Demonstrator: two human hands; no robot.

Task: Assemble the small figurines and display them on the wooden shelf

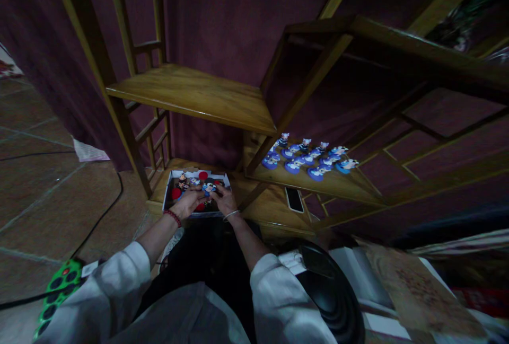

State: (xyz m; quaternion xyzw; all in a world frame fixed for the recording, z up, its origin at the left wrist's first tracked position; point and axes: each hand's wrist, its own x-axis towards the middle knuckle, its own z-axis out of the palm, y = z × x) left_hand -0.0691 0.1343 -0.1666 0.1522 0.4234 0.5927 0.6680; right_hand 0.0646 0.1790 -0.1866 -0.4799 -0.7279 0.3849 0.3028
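Observation:
Over a white box (167, 194) on the low wooden shelf, both my hands hold one small figurine (209, 188) with dark hair and a blue body. My left hand (190, 202), a red bead bracelet on its wrist, is closed on the figurine's left side. From the right, my right hand (225, 200), with a pale bangle, pinches the same figurine. Inside the box lie other small figurines (182, 180) and several red round pieces (176, 193), partly covered by my hands.
Several blue and purple figurines (295, 164) stand in rows on a raised shelf to the right. A phone (294, 199) lies on the low shelf. A wooden shelf board (191, 95) juts out above the box. A green power strip (59, 291) with cables is at lower left, a black stool (330, 285) at right.

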